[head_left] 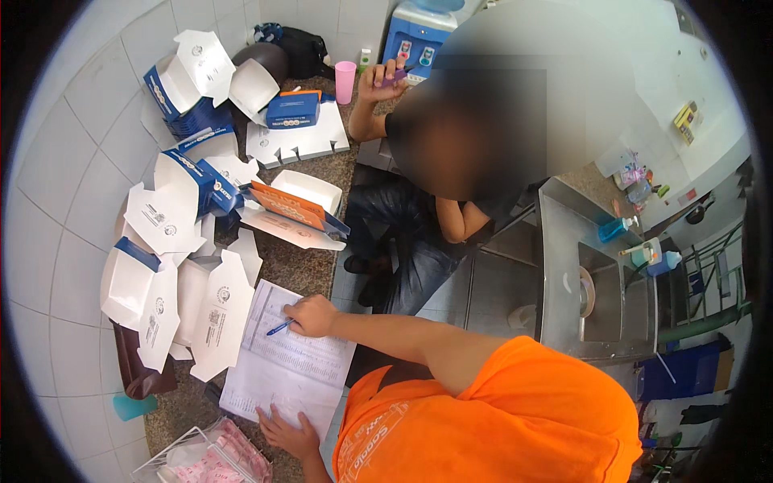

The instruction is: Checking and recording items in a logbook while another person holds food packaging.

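An open notebook or sheaf of printed, ruled pages (278, 366) lies on the granite counter (294, 270). My right hand (312, 315) rests on its upper part, fingers closed round a blue pen (280, 327) whose tip points down and left at the page. On the lower edge of the pages my left hand (288, 433) lies flat with its fingers spread, holding nothing. Folded white-and-blue cardboard food boxes (213, 318) crowd the counter just beyond the pages, some close to their edge.
A seated person in dark clothes raises a hand (382, 80) with a purple object. Nearby stand a pink cup (345, 83) and a blue-and-white water dispenser (419, 44). A wire basket (193, 459) holds pink packets by my left hand. A steel sink (600, 294) lies right.
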{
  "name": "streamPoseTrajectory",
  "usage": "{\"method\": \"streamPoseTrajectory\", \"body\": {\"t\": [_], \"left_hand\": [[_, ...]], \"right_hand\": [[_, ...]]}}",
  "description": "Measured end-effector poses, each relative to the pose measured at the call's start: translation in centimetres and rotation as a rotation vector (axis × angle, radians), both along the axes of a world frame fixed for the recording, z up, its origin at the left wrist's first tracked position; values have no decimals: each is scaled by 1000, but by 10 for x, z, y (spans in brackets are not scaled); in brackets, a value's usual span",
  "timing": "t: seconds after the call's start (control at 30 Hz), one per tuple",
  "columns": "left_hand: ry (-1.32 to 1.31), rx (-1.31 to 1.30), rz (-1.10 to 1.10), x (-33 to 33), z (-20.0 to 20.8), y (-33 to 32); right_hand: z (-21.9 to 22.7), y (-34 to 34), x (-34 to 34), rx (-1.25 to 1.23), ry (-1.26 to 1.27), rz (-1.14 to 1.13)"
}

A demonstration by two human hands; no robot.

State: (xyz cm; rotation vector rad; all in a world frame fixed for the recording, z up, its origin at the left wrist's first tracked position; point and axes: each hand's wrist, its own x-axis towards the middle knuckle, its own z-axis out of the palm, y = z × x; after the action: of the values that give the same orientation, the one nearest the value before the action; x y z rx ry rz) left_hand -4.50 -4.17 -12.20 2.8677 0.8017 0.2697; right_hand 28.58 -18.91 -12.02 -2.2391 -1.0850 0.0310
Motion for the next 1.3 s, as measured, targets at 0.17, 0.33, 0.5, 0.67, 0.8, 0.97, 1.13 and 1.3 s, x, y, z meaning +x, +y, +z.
{"method": "streamPoseTrajectory", "body": {"t": [0.17,0.33,0.5,0.67,0.8,0.97,1.13,1.3], "left_hand": [[40,9,8,0,-1,0],[14,10,3,1,2,-1],[19,2,-2,1,2,-1],[11,10,-3,0,1,0],[6,-31,2,1,3,-1],[45,-24,15,3,9,-4],[13,-38,1,1,3,-1],[30,-36,15,2,5,-2]], "right_hand": [[-2,0,1,11,8,-6],[0,0,0,-4,2,-15],[0,0,0,-4,-5,-21],[4,0,-1,-15,12,-23],[7,-2,-1,-24,28,-21],[7,-1,-1,-39,36,-30],[5,0,0,-27,4,-20],[2,-1,1,-52,9,-16]]}}
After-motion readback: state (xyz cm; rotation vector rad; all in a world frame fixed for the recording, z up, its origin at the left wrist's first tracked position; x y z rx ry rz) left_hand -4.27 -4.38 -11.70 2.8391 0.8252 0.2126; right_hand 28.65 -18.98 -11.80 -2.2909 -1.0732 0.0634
